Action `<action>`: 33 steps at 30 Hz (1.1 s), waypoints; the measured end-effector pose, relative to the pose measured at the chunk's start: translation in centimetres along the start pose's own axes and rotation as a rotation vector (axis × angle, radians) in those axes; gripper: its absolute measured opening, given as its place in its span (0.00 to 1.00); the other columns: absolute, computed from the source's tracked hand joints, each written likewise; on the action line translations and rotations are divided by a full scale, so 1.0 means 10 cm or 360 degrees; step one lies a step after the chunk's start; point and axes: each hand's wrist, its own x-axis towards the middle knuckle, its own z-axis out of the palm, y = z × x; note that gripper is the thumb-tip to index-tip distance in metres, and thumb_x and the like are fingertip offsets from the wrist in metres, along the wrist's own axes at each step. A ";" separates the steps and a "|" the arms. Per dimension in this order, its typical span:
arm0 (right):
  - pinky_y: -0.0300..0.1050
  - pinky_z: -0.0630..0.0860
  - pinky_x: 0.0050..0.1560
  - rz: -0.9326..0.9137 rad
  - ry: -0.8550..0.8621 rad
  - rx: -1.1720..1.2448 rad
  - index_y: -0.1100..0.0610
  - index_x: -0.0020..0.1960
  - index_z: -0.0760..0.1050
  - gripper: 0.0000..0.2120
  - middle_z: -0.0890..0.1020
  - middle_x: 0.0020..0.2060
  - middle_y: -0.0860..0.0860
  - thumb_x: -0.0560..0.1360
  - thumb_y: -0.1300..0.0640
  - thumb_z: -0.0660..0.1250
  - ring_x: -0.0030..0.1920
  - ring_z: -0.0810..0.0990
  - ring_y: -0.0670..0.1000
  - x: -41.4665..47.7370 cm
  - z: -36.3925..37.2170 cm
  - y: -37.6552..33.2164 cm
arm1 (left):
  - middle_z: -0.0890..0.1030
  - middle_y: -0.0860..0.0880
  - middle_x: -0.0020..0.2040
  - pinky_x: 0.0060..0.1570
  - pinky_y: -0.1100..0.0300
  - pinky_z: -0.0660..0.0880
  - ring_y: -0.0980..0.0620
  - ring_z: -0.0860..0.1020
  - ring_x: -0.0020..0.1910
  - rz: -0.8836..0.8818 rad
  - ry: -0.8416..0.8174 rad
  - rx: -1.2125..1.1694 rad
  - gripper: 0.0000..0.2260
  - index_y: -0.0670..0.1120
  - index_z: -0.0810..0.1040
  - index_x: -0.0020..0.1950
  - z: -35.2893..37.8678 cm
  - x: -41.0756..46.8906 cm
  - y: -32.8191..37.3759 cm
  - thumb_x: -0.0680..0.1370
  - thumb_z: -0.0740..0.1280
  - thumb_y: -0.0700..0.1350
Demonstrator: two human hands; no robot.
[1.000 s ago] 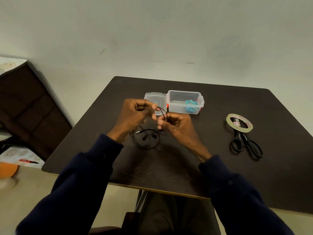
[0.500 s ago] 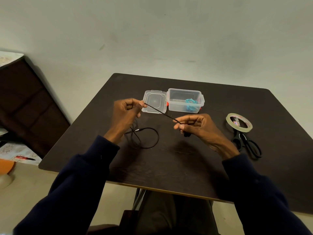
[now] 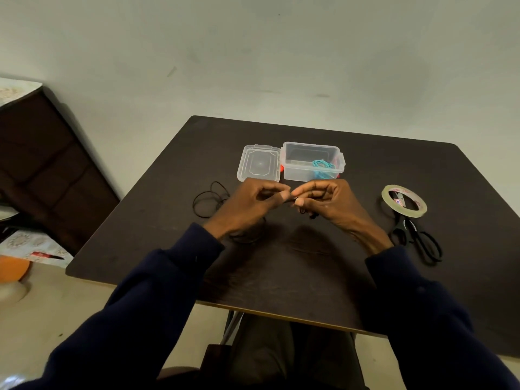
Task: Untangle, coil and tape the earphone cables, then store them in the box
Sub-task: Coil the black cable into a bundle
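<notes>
A thin black earphone cable (image 3: 206, 199) lies in loose loops on the dark table (image 3: 295, 263), left of my hands, and runs under my left wrist. My left hand (image 3: 253, 204) pinches the cable between thumb and forefinger. My right hand (image 3: 323, 199) pinches it too, fingertips nearly touching the left ones, with the earbuds hanging below its fingers. Just behind my hands stands the clear plastic box (image 3: 312, 161), open, holding a coiled teal cable (image 3: 322, 165). Its lid (image 3: 259, 163) lies flat to the left.
A roll of clear tape (image 3: 404, 201) lies at the right, with black scissors (image 3: 416, 240) just in front of it. A dark wooden cabinet (image 3: 42, 164) stands to the left of the table. The table's front edge is near my lap.
My hands, spread apart with the cable stretched between them half a second ago, have come together in front of the box. The slack cable now lies in loops to the left.
</notes>
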 end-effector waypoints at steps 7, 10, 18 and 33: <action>0.37 0.81 0.42 0.0091 0.0063 0.0148 0.63 0.52 0.82 0.11 0.88 0.43 0.53 0.70 0.67 0.76 0.43 0.87 0.50 0.03 -0.14 0.13 | 0.86 0.44 0.40 0.32 0.67 0.72 0.52 0.80 0.36 -0.0094 0.0058 -0.0326 0.09 0.42 0.85 0.57 0.25 0.22 -0.18 0.79 0.70 0.42; 0.38 0.81 0.50 0.0101 0.0084 0.0168 0.61 0.53 0.83 0.13 0.88 0.47 0.53 0.70 0.70 0.75 0.50 0.87 0.52 0.03 -0.13 0.20 | 0.86 0.46 0.38 0.33 0.64 0.73 0.51 0.79 0.36 -0.0152 0.0181 -0.0436 0.07 0.42 0.86 0.54 0.31 0.25 -0.31 0.80 0.70 0.42; 0.35 0.79 0.42 -0.0111 0.0370 -0.0004 0.64 0.53 0.84 0.09 0.88 0.43 0.52 0.74 0.65 0.75 0.41 0.86 0.48 0.06 -0.04 0.34 | 0.85 0.47 0.38 0.48 0.60 0.78 0.53 0.81 0.39 -0.0178 0.0380 -0.0482 0.06 0.41 0.86 0.52 0.34 0.27 -0.41 0.80 0.70 0.40; 0.43 0.83 0.45 -0.0106 0.0363 0.0306 0.62 0.55 0.83 0.11 0.87 0.45 0.59 0.73 0.68 0.74 0.40 0.84 0.54 0.04 0.00 0.33 | 0.86 0.46 0.47 0.48 0.66 0.77 0.56 0.83 0.47 -0.0171 0.0478 -0.0813 0.07 0.36 0.84 0.54 0.38 0.26 -0.42 0.77 0.72 0.35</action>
